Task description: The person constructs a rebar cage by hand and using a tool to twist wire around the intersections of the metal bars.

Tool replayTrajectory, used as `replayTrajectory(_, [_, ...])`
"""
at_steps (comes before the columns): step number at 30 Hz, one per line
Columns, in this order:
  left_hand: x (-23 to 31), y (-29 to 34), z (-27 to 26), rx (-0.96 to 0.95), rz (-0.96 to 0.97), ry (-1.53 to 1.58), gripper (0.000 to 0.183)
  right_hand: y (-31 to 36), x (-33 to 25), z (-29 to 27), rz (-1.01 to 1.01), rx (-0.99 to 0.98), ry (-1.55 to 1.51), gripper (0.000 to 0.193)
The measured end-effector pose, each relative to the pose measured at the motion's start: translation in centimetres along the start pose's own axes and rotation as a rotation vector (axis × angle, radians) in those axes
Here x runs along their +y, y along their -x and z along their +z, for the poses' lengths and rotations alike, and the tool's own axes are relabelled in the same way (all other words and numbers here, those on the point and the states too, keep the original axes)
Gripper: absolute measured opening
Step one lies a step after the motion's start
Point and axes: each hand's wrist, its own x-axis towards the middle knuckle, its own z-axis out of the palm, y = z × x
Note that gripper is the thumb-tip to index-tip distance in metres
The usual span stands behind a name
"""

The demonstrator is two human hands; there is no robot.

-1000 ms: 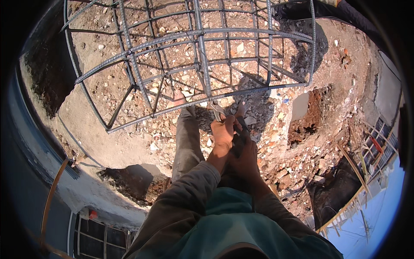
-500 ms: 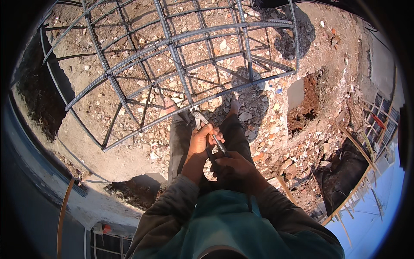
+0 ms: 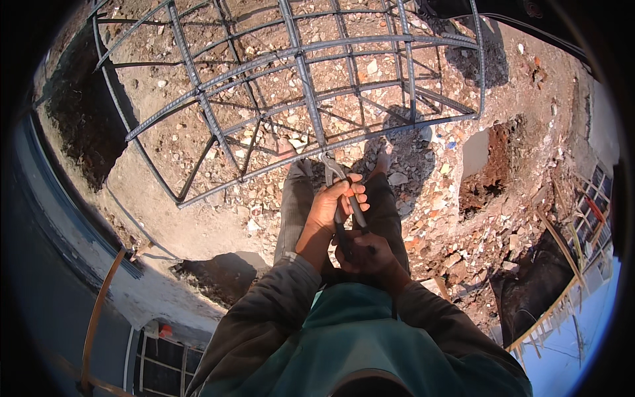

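Below the near edge of a rebar cage point(image 3: 306, 86), I have a pair of pincers point(image 3: 339, 173) with a grey metal head and dark handles. My left hand point(image 3: 325, 206) is closed around the handles just behind the head, with its fingertips showing on the right. Lower down, my right hand point(image 3: 368, 253) wraps the handle ends, partly in shadow. The pincers' jaws point up at the cage's near bar, close to a crossing with another bar. Whether they touch it, or bite on any wire, I cannot make out.
Broken stone and rubble point(image 3: 423, 198) cover the ground around my legs. A square pit point(image 3: 486, 169) opens to the right, with a dark hole point(image 3: 86, 126) at the far left and another point(image 3: 218, 274) at the lower left. Wooden sticks point(image 3: 562, 241) lie at the right.
The whole view has shifted, so the cage and ground sit farther right and slightly higher. The fingers of my left hand are spread out a little more around the pincers' handles.
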Motion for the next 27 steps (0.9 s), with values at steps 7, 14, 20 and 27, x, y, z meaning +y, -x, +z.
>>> replayTrajectory(7, [-3.2, -2.6, 1.8, 0.542, 0.223, -0.404, 0.019, 0.4, -1.6, -0.1, -0.468, 0.355, 0.576, 0.042])
replayTrajectory(14, [-2.2, -1.8, -3.2, 0.170, 0.094, -0.226, 0.023, -0.7, -1.2, -0.7, 0.037, 0.196, -0.044, 0.041])
replayTrajectory(20, [-2.1, -1.8, -2.8, -0.020, 0.087, -0.025, 0.041, -0.2, -3.3, 0.3, -0.367, 0.528, 0.641, 0.024])
replayTrajectory(27, [-2.5, -2.2, -2.8, -0.154, 0.082, 0.166, 0.051, -0.3, -4.6, -0.3, -0.468, 0.536, 0.803, 0.020])
